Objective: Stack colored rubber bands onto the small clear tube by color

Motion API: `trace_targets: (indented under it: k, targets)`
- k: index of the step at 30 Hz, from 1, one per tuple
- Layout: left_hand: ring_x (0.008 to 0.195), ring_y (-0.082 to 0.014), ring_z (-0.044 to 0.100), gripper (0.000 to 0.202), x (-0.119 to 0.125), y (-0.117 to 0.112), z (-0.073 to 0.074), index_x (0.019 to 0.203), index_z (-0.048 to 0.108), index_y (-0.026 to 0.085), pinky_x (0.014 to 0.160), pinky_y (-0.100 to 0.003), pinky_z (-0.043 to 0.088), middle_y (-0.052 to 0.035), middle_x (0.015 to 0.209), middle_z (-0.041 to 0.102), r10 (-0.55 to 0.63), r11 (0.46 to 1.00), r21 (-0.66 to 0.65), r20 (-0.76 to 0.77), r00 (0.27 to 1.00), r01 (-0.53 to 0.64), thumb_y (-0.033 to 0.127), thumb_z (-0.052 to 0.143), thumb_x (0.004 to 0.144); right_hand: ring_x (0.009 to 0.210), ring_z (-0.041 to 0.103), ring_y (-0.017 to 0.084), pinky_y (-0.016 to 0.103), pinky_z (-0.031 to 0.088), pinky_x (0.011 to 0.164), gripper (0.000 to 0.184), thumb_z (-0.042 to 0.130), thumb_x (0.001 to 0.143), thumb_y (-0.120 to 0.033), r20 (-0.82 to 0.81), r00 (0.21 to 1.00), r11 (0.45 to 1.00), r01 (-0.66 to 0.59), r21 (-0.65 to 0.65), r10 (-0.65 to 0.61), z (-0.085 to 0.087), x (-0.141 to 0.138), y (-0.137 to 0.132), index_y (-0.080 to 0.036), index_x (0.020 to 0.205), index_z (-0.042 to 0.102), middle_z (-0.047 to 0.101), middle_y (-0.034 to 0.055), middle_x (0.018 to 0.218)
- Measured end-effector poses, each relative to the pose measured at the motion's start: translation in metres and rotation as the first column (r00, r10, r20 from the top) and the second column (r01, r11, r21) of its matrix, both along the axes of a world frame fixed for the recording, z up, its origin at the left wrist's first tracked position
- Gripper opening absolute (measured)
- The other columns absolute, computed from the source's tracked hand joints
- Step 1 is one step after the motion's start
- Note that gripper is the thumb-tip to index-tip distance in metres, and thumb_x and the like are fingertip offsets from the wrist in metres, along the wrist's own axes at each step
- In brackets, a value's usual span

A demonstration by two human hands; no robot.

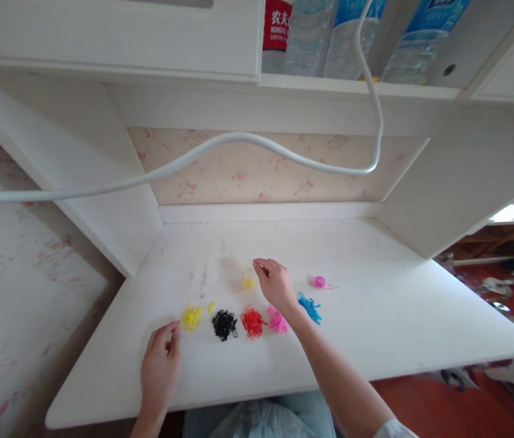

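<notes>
My right hand (275, 285) is over the middle of the white desk, its thumb and fingers pinched together. What the pinch holds is too small to make out. Just beside its fingertips is a small clear container (248, 282) with yellow at its bottom. My left hand (160, 359) rests near the desk's front left, fingers curled, fingertips at the edge of a pile of small yellow rubber bands (191, 317). In a row to the right lie piles of black bands (224, 325), red bands (252, 322), pink bands (277, 319), partly behind my right wrist, and blue bands (310, 308).
A small round pink object (319, 281) with a pale pink strip lies right of my right hand. A few loose yellow bands (211, 308) lie near the black pile. A white cable (247, 137) crosses in front. Plastic bottles (311, 36) stand on the shelf above.
</notes>
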State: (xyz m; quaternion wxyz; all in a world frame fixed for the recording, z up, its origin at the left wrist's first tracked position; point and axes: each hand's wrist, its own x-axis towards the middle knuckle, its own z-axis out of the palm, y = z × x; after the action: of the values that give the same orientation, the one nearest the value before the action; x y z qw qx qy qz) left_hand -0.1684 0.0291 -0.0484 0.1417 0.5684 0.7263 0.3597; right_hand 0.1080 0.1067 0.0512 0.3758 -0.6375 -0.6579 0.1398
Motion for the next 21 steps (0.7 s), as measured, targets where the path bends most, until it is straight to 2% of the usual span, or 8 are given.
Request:
trace_targets:
  k: [6, 9, 11, 15, 18, 21]
  targets:
    - [0.086, -0.0193, 0.06, 0.038, -0.002, -0.007, 0.001, 0.099, 0.062, 0.019, 0.079, -0.032, 0.049, -0.008, 0.105, 0.064, -0.017, 0.996, 0.083, 0.016, 1.0, 0.016, 0.046, 0.04, 0.086, 0.087, 0.061, 0.014, 0.021, 0.041, 0.078, 0.029, 0.041, 0.094, -0.029, 0.116, 0.993, 1.0, -0.01, -0.004, 0.011, 0.007, -0.001, -0.002, -0.024, 0.105, 0.068, 0.068, 0.003, 0.093]
    - [0.075, -0.018, 0.06, 0.04, -0.002, -0.01, 0.006, 0.1, 0.062, 0.018, 0.073, -0.031, 0.05, -0.0079, 0.101, 0.065, 0.007, 0.996, 0.09, 0.028, 1.0, -0.01, 0.047, 0.04, 0.085, 0.09, 0.061, 0.014, 0.022, 0.041, 0.078, 0.03, 0.041, 0.095, -0.029, 0.174, 0.984, 0.999, -0.016, -0.033, 0.022, 0.011, -0.002, -0.003, -0.025, 0.106, 0.068, 0.068, 0.0033, 0.096]
    - [0.064, -0.0165, 0.059, 0.042, 0.001, -0.013, 0.013, 0.102, 0.062, 0.018, 0.066, -0.03, 0.05, -0.0057, 0.09, 0.067, 0.03, 0.997, 0.073, 0.06, 0.998, -0.034, 0.05, 0.042, 0.084, 0.091, 0.061, 0.014, 0.022, 0.041, 0.079, 0.03, 0.041, 0.094, -0.029, 0.185, 0.982, 0.999, -0.022, -0.038, 0.028, 0.013, -0.002, -0.003, -0.026, 0.108, 0.068, 0.068, 0.0032, 0.097]
    - [0.05, -0.0143, 0.054, 0.042, 0.02, -0.015, 0.043, 0.105, 0.062, 0.02, 0.052, -0.026, 0.045, 0.0021, 0.06, 0.06, -0.015, 0.999, 0.038, 0.146, 0.989, 0.01, 0.052, 0.048, 0.083, 0.09, 0.062, 0.015, 0.022, 0.042, 0.08, 0.03, 0.042, 0.093, -0.029, 0.11, 0.994, 1.0, 0.002, 0.015, -0.003, 0.015, 0.003, -0.007, -0.025, 0.107, 0.069, 0.069, 0.0034, 0.096]
    - [0.059, -0.0138, 0.058, 0.036, 0.045, -0.006, 0.073, 0.098, 0.065, 0.02, 0.058, -0.025, 0.047, -0.0003, 0.071, 0.064, -0.153, 0.982, 0.136, 0.155, 0.976, 0.133, 0.05, 0.05, 0.084, 0.081, 0.062, 0.014, 0.024, 0.044, 0.076, 0.03, 0.043, 0.091, -0.031, -0.015, 0.999, 0.997, 0.031, 0.067, -0.03, 0.011, 0.007, -0.019, -0.024, 0.1, 0.071, 0.07, 0.0027, 0.091]
    - [0.07, -0.0132, 0.06, 0.029, 0.072, 0.015, 0.1, 0.094, 0.065, 0.02, 0.065, -0.024, 0.049, -0.0032, 0.088, 0.067, -0.315, 0.927, 0.248, 0.115, 0.942, 0.28, 0.044, 0.05, 0.087, 0.074, 0.062, 0.014, 0.024, 0.045, 0.072, 0.03, 0.044, 0.089, -0.033, -0.149, 0.989, 0.999, 0.009, 0.044, -0.002, -0.001, 0.006, -0.043, -0.023, 0.096, 0.071, 0.071, 0.002, 0.089]
